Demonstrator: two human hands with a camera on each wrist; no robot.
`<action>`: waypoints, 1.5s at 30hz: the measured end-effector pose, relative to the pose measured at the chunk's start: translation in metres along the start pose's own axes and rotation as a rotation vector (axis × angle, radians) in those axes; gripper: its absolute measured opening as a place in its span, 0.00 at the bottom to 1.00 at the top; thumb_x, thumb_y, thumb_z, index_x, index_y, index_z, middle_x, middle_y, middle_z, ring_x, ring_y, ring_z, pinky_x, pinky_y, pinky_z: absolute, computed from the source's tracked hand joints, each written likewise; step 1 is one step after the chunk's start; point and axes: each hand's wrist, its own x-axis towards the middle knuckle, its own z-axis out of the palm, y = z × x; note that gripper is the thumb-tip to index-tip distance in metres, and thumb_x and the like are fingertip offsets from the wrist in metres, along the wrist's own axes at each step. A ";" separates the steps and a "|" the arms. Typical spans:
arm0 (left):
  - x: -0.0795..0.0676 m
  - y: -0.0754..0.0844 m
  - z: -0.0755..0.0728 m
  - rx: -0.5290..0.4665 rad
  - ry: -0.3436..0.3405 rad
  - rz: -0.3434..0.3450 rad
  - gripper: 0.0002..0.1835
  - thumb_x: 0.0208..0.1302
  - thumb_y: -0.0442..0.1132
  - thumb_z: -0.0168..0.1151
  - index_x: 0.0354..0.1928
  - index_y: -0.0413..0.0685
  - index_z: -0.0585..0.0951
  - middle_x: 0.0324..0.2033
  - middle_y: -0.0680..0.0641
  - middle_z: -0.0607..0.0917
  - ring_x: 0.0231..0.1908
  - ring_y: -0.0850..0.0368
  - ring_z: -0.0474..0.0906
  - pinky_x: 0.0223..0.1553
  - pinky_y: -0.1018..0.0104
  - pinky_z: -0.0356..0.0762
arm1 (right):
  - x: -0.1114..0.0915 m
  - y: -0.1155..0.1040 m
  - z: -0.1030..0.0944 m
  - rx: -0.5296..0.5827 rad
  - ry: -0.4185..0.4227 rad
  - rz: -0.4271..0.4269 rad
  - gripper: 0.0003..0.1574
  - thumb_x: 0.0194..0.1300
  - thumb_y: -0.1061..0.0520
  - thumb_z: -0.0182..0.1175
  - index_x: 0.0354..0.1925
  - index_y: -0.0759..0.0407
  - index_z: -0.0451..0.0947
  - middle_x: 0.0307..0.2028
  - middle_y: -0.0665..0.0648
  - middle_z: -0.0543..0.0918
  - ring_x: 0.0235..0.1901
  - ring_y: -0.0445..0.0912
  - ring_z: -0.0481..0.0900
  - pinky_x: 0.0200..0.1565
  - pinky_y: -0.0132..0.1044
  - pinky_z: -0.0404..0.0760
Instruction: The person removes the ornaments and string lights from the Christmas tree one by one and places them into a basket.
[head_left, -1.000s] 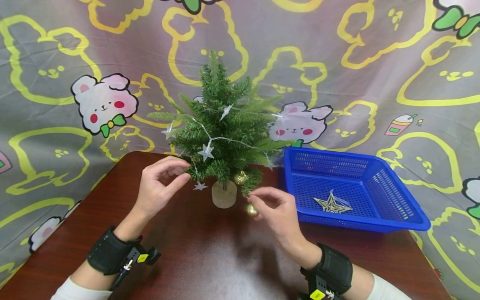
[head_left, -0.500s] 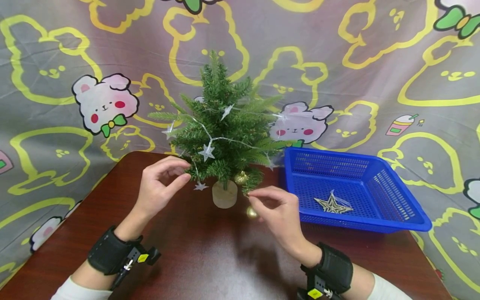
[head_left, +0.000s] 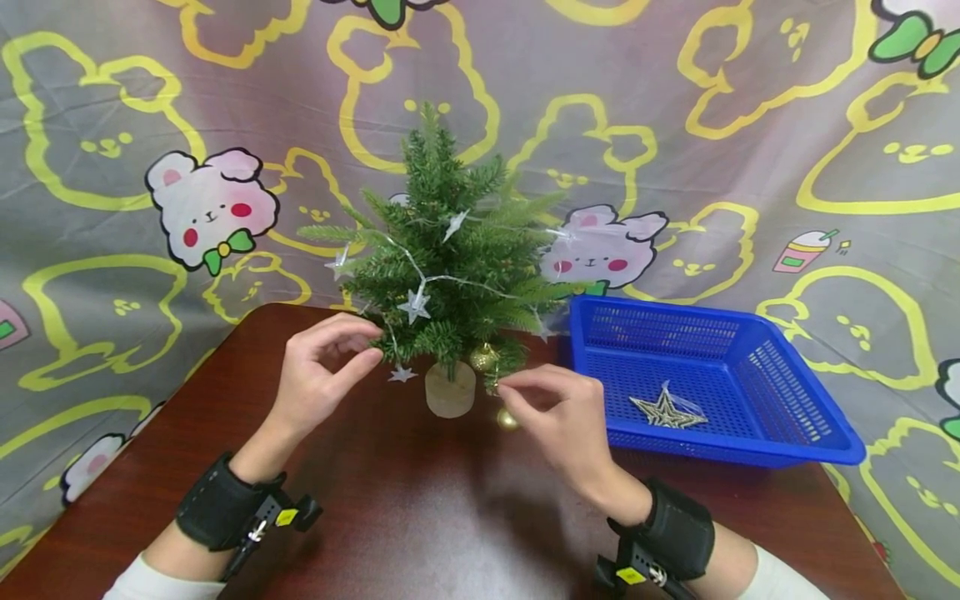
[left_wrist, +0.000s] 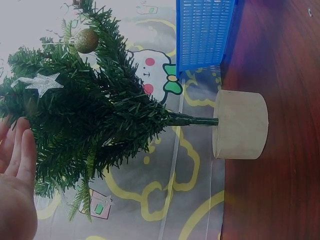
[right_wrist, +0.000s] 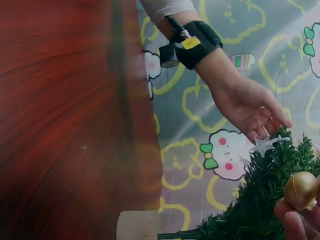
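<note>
A small green Christmas tree [head_left: 450, 275] stands on a round wooden base [head_left: 450, 392]. At its lower left branch, my left hand [head_left: 318, 371] has its fingertips against the needles, with a gap between thumb and fingers. My right hand [head_left: 562, 425] pinches near the top of a smooth gold bauble [head_left: 507, 419] beside a low right branch. In the right wrist view the bauble [right_wrist: 301, 190] lies close against that hand's fingers [right_wrist: 287, 215]. A glittery gold bauble [head_left: 483, 357] hangs just above. Whether the pinched bauble's loop is round the twig is hidden.
A light string with clear stars [head_left: 415, 306] winds round the tree. To the right, a blue plastic basket [head_left: 720, 454] holds a gold glitter star [head_left: 667, 411]. The brown table [head_left: 405, 517] meets a patterned cloth [head_left: 675, 50] behind.
My right hand has shifted slightly to the right, its wrist turning a little, and the smooth bauble has moved slightly with it. The left hand stays in place at the branch.
</note>
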 end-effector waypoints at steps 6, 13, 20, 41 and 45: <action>0.000 0.000 0.000 -0.009 -0.002 0.003 0.12 0.55 0.21 0.66 0.42 0.34 0.84 0.36 0.57 0.86 0.31 0.65 0.82 0.30 0.75 0.77 | 0.001 0.001 0.001 0.009 -0.016 -0.029 0.04 0.58 0.60 0.70 0.31 0.50 0.89 0.28 0.48 0.89 0.27 0.37 0.84 0.30 0.24 0.78; 0.001 0.000 -0.001 0.000 0.002 0.002 0.12 0.55 0.22 0.66 0.42 0.35 0.84 0.36 0.57 0.86 0.31 0.65 0.82 0.29 0.74 0.76 | 0.008 -0.004 0.000 -0.024 -0.022 -0.108 0.05 0.57 0.61 0.68 0.31 0.52 0.89 0.26 0.49 0.88 0.23 0.35 0.81 0.28 0.23 0.78; 0.001 0.000 -0.001 -0.013 0.002 -0.001 0.11 0.55 0.21 0.66 0.42 0.34 0.84 0.36 0.57 0.86 0.32 0.65 0.82 0.30 0.76 0.77 | 0.013 -0.008 0.001 -0.098 -0.068 -0.126 0.04 0.57 0.60 0.68 0.30 0.53 0.89 0.26 0.48 0.87 0.21 0.33 0.79 0.27 0.23 0.77; 0.000 -0.001 -0.001 0.000 0.004 0.000 0.12 0.55 0.22 0.66 0.42 0.35 0.84 0.37 0.57 0.86 0.32 0.65 0.82 0.31 0.75 0.77 | 0.019 -0.022 0.009 -0.344 -0.105 -0.312 0.03 0.55 0.56 0.69 0.29 0.46 0.88 0.24 0.42 0.85 0.23 0.34 0.81 0.26 0.32 0.77; 0.001 -0.001 -0.001 0.004 0.008 -0.001 0.12 0.55 0.21 0.65 0.42 0.35 0.84 0.37 0.57 0.86 0.32 0.65 0.82 0.30 0.74 0.77 | 0.018 -0.021 0.008 -0.324 -0.111 -0.368 0.03 0.55 0.57 0.69 0.29 0.47 0.88 0.23 0.42 0.84 0.22 0.34 0.80 0.25 0.31 0.77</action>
